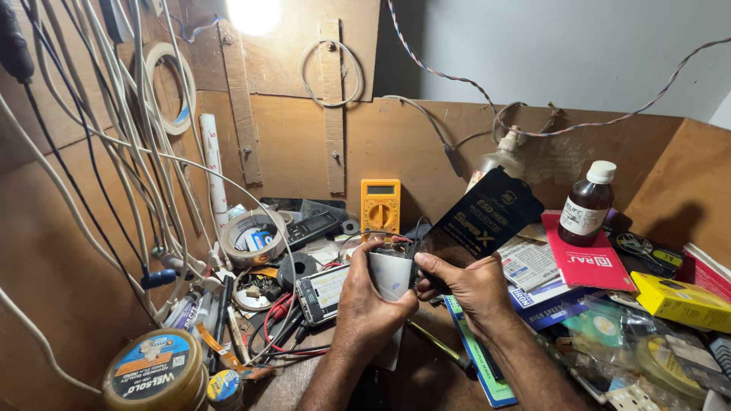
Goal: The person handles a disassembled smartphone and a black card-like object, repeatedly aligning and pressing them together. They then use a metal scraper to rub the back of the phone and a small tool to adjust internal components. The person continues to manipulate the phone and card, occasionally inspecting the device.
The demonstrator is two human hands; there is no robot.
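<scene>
My left hand [367,303] grips a pale grey flat piece [391,274], held upright over the bench. My right hand [466,283] pinches the lower end of a flat black packet [478,221] with gold print, which slants up to the right. The black packet and the grey piece meet between my two thumbs. Both forearms come up from the bottom edge. A phone with a lit screen [323,292] lies just left of my left hand.
A yellow multimeter [380,207] leans on the wooden back wall. A tape roll [251,237], a round tin [154,370] and many hanging cables [114,152] crowd the left. A brown bottle [586,204], a red packet [588,263] and a yellow box [681,301] sit right.
</scene>
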